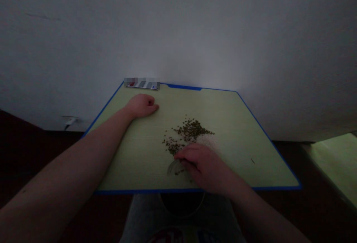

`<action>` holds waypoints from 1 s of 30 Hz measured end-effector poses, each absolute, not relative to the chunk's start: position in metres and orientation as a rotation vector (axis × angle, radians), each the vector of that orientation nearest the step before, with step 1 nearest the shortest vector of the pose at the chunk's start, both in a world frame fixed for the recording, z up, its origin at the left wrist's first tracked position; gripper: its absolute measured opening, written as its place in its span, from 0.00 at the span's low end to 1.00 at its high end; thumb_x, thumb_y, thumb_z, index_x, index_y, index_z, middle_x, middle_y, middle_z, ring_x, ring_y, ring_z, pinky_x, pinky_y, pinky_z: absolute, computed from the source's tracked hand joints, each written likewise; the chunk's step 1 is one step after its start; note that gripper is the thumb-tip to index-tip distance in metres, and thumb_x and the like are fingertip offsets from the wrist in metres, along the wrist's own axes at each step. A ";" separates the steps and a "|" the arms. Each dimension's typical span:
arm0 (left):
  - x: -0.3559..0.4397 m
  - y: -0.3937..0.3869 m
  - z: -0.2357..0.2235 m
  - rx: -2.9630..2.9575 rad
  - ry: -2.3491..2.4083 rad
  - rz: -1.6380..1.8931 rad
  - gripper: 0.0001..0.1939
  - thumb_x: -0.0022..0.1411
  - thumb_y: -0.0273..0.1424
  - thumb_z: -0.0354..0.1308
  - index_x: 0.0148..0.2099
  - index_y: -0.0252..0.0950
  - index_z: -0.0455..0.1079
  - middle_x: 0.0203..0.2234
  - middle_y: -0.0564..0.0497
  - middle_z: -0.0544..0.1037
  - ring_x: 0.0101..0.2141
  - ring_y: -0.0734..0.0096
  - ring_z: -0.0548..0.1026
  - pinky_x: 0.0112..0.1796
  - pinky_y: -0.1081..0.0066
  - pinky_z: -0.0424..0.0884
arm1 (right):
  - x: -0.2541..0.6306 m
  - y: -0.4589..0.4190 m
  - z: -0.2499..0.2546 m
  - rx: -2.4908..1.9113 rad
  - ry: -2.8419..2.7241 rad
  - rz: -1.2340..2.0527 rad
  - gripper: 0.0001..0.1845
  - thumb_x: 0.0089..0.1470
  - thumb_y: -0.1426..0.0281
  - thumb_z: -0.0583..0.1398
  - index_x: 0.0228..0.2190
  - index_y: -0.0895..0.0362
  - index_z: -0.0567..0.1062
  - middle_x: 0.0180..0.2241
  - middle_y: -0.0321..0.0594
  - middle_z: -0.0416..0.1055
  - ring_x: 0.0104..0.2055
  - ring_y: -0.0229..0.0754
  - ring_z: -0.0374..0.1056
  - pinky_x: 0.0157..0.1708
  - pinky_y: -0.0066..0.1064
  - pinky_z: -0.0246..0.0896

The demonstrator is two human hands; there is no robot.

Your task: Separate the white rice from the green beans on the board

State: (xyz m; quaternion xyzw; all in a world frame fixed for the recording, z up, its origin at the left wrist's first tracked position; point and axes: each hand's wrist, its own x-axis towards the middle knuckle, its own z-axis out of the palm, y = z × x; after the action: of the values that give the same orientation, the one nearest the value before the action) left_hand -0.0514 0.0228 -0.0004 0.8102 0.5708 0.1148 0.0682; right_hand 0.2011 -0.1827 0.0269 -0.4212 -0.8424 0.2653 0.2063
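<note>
On a pale board-like table (pixel 223 113) with a blue edge lies a loose pile of dark green-brown grains (pixel 192 128), bean-like in look. Beside it, to the right, spreads a heap of small white grains (pixel 209 141), perhaps rice. My right hand (pixel 205 167) is at the near side of both heaps, thumb and fingers pinched together. At its fingertips shows a pale, curved, see-through thing (pixel 171 167); whether the fingers grip it I cannot tell. My left hand (pixel 141 105) rests on the table's far left part, curled into a fist with nothing visible in it.
A flat card-like object (pixel 143 86), partly blurred, lies at the far left corner. A small dark sliver (pixel 252 160) is on the right. Below the near edge, between my legs, sits a dark round container (pixel 182 203). A wall (pixel 195 42) stands behind.
</note>
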 end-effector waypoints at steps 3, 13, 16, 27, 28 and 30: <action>-0.052 0.023 -0.001 2.437 1.720 0.358 0.18 0.55 0.45 0.54 0.23 0.39 0.63 0.16 0.53 0.64 0.22 0.70 0.61 0.26 0.67 0.53 | 0.200 -0.186 0.030 -1.173 -2.375 0.783 0.18 0.55 0.83 0.57 0.43 0.59 0.80 0.40 0.42 0.80 0.44 0.43 0.73 0.47 0.35 0.67; -0.051 0.023 0.000 2.432 1.714 0.354 0.16 0.54 0.45 0.54 0.23 0.39 0.62 0.16 0.53 0.62 0.22 0.70 0.59 0.27 0.66 0.52 | 0.216 -0.201 0.030 -1.284 -2.339 0.868 0.17 0.57 0.80 0.57 0.44 0.57 0.80 0.41 0.42 0.80 0.43 0.43 0.74 0.46 0.35 0.67; -0.052 0.025 -0.003 2.447 1.711 0.357 0.17 0.54 0.46 0.53 0.22 0.39 0.61 0.17 0.53 0.63 0.22 0.70 0.59 0.26 0.66 0.52 | 0.221 -0.208 0.028 -1.343 -2.302 0.877 0.17 0.58 0.79 0.56 0.46 0.58 0.80 0.43 0.43 0.80 0.44 0.44 0.74 0.47 0.37 0.68; -0.051 0.024 -0.002 2.429 1.697 0.379 0.18 0.54 0.45 0.54 0.21 0.40 0.58 0.16 0.53 0.62 0.21 0.71 0.58 0.26 0.66 0.51 | 0.226 -0.221 0.027 -1.387 -2.201 0.919 0.19 0.58 0.77 0.55 0.48 0.60 0.79 0.41 0.46 0.80 0.43 0.44 0.75 0.45 0.37 0.69; -0.051 0.024 -0.001 2.431 1.694 0.381 0.18 0.54 0.45 0.54 0.21 0.40 0.58 0.16 0.53 0.62 0.21 0.71 0.58 0.26 0.66 0.51 | 0.226 -0.221 0.028 -1.392 -2.197 0.921 0.19 0.58 0.77 0.55 0.48 0.60 0.79 0.41 0.46 0.80 0.42 0.44 0.75 0.45 0.37 0.69; -0.051 0.024 -0.001 2.436 1.691 0.382 0.17 0.54 0.45 0.54 0.21 0.40 0.58 0.16 0.53 0.62 0.22 0.71 0.59 0.26 0.66 0.51 | 0.226 -0.221 0.029 -1.399 -2.194 0.930 0.19 0.58 0.77 0.55 0.48 0.59 0.80 0.40 0.45 0.80 0.41 0.44 0.75 0.44 0.37 0.69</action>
State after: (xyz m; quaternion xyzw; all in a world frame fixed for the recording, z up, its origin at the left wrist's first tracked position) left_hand -0.0509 0.0237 -0.0006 0.8124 0.5639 0.1275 0.0757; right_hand 0.2259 -0.2214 0.0289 -0.4972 -0.7799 0.3305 0.1881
